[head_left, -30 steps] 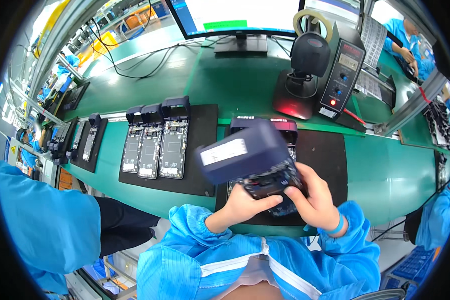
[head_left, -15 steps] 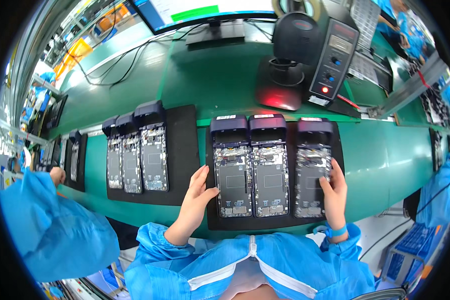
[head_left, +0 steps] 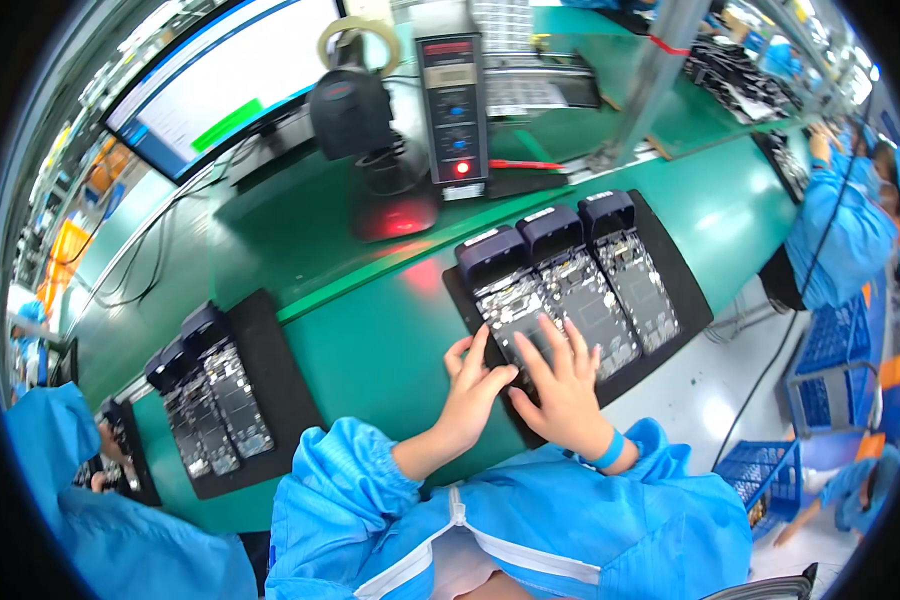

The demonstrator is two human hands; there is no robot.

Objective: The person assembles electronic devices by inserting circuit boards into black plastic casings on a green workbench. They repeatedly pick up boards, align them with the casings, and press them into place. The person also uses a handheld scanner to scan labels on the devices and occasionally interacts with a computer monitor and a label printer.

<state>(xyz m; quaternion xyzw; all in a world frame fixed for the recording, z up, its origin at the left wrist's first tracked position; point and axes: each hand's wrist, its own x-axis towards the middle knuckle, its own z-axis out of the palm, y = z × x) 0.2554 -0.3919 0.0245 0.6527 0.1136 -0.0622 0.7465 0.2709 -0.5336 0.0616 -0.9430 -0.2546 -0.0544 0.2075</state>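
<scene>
Three dark handheld terminals with exposed circuit boards lie side by side on a black mat (head_left: 692,302): a left one (head_left: 498,293), a middle one (head_left: 582,290) and a right one (head_left: 637,280). Each has a raised purple-black head at its far end. My left hand (head_left: 462,397) rests at the left terminal's lower left edge, thumb and forefinger apart. My right hand (head_left: 562,392) is spread, its fingers over the lower parts of the left and middle terminals. Both hands partly hide the left terminal's near end. Whether the fingertips press on it, I cannot tell.
Another black mat (head_left: 280,385) at left bears similar terminals (head_left: 232,395). Behind stand a scanner on a stand (head_left: 355,115), a control box (head_left: 452,110) with a red light, and a monitor (head_left: 220,80). Co-workers sit at left (head_left: 120,510) and right (head_left: 845,235). Blue crates (head_left: 835,350) stand on the floor.
The view has swung right and tilted. My right hand has left the right terminal and moved over the left and middle ones. The gap between the middle and right terminals has narrowed.
</scene>
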